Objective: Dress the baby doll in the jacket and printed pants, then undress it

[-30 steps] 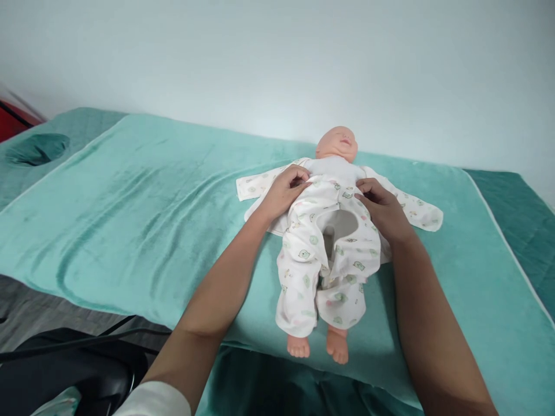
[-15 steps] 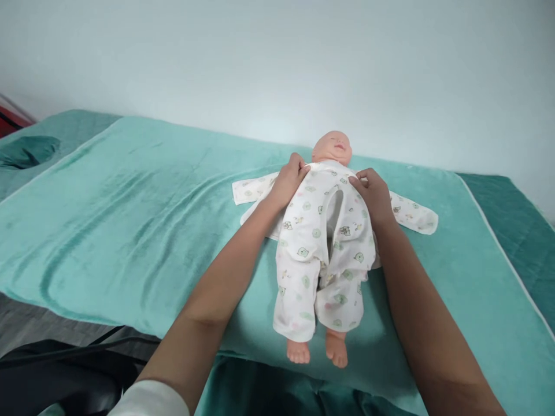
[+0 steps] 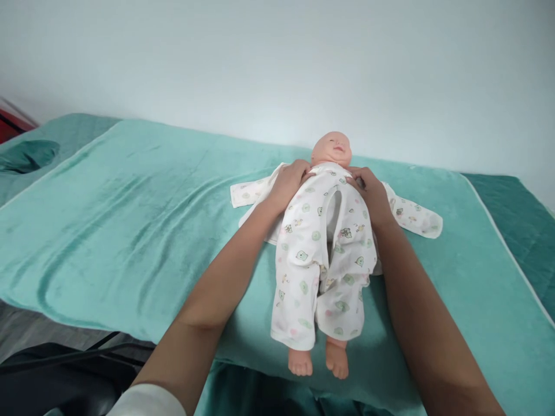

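Observation:
A baby doll lies on its back on a teal blanket, head toward the wall, bare feet toward me. It wears a white printed romper whose front is split open down the middle. The empty sleeves are spread out to both sides. My left hand grips the romper's left front edge at the doll's shoulder, fingers curled. My right hand grips the right front edge near the neck, fingers curled too.
The blanket covers a padded table that stands against a pale wall. A darker green cover shows at the right, and a dark green cloth lies at the far left. Black cables and dark objects sit below the table's near edge.
Both hands have pulled the romper's front up from the doll's belly to its shoulders. The opening has narrowed and the doll's white chest is now covered.

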`<state>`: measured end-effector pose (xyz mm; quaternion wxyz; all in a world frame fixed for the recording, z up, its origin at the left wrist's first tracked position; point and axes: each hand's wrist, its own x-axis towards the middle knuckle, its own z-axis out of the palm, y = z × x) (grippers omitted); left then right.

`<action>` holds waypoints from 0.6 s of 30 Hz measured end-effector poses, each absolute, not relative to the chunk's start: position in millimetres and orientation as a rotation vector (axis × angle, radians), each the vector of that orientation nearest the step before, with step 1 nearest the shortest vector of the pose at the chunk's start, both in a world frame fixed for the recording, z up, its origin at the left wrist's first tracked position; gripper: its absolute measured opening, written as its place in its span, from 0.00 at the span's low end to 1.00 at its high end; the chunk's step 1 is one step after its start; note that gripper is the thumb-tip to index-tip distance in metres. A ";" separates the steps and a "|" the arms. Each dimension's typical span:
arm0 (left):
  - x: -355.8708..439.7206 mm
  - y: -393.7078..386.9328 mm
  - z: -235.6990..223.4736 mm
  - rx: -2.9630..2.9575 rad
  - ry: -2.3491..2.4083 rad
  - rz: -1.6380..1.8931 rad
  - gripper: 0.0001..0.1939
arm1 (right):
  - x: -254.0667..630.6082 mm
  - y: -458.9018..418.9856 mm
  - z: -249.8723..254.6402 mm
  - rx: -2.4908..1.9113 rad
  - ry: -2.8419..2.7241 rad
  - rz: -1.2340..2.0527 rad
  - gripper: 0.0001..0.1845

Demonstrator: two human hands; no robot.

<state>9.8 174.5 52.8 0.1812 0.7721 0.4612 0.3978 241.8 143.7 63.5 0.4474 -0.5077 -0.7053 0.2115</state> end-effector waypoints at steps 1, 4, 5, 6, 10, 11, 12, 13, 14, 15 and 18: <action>9.7 176.8 54.2 2.169 1.347 1.049 0.12 | 242.0 146.0 63.1 -1.308 -1.727 0.543 0.14; 11.4 183.8 58.7 2.142 1.508 0.888 0.09 | 243.0 153.0 63.5 -1.464 -1.698 0.472 0.12; 12.8 186.4 59.8 2.131 1.556 0.870 0.08 | 243.1 155.7 64.3 -1.507 -1.696 0.433 0.10; 14.4 189.1 60.5 2.116 1.598 0.863 0.07 | 243.1 158.8 65.5 -1.548 -1.693 0.402 0.09; 20.5 197.5 60.8 2.022 1.723 0.846 0.07 | 240.4 171.6 70.6 -1.702 -1.671 0.307 0.09; 21.3 198.0 60.3 2.000 1.736 0.843 0.07 | 239.5 173.9 71.2 -1.735 -1.667 0.294 0.09; 21.8 197.7 59.8 1.982 1.734 0.847 0.07 | 238.7 175.2 71.3 -1.760 -1.661 0.289 0.10; 21.9 196.7 59.0 1.971 1.714 0.863 0.07 | 238.1 175.5 70.8 -1.765 -1.651 0.297 0.10; 21.7 194.9 58.1 1.967 1.674 0.892 0.07 | 237.8 174.7 69.8 -1.739 -1.636 0.321 0.09; 21.3 192.5 57.0 1.973 1.618 0.930 0.08 | 237.7 172.8 68.5 -1.681 -1.621 0.357 0.07; 18.8 183.3 53.5 2.029 1.454 1.065 0.13 | 238.7 163.4 64.0 -1.423 -1.633 0.474 0.06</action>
